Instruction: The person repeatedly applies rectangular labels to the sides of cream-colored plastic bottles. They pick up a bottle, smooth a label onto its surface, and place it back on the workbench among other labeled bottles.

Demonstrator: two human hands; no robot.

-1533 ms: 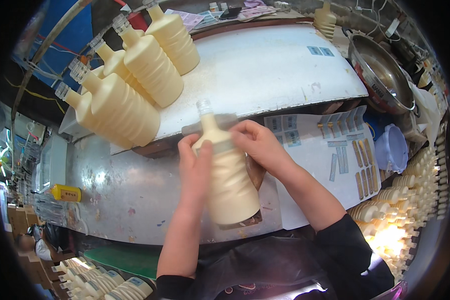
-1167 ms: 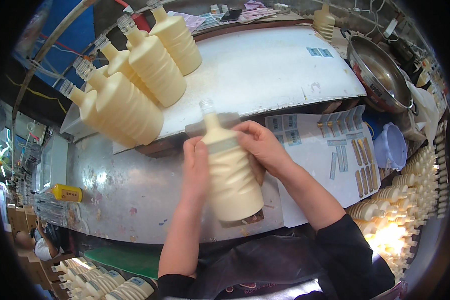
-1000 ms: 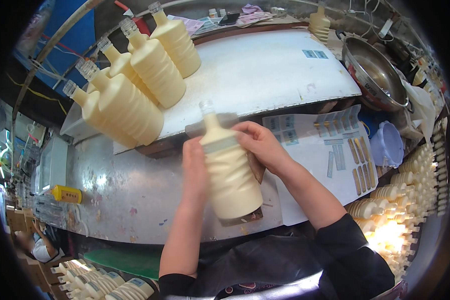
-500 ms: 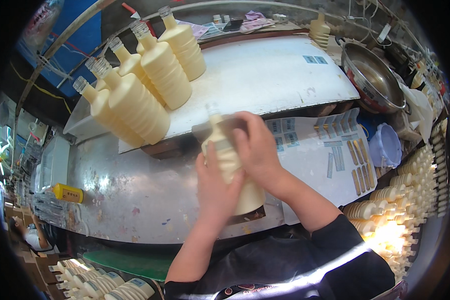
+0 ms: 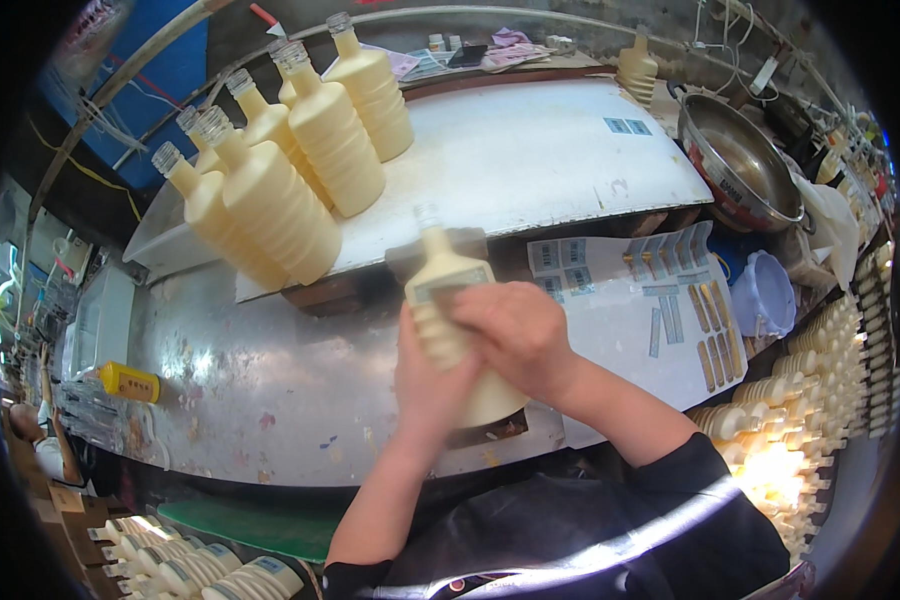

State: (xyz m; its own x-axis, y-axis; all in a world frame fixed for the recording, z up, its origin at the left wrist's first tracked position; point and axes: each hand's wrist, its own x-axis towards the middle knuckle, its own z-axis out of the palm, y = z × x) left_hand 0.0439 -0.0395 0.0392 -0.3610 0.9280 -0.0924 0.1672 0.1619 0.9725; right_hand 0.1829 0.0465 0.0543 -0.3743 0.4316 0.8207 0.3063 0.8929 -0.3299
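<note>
A cream ribbed bottle with a clear threaded neck lies in a dark notched holder on the metal bench, neck pointing away from me. My left hand is wrapped round its left side, somewhat blurred. A grey-blue label lies across its upper body. Curled over the lower edge of that label, my right hand presses its bunched fingertips to the bottle. Whether a small thing is pinched in them is hidden.
Several similar bottles stand on the white board at the far left. To the right lies a white sheet with labels and gold strips, beside a lilac bucket and a metal pan. A yellow bottle lies at left.
My right hand has slid down from the bottle's shoulder to the label's lower edge, its fingers now curled. My left hand stays on the bottle's left side.
</note>
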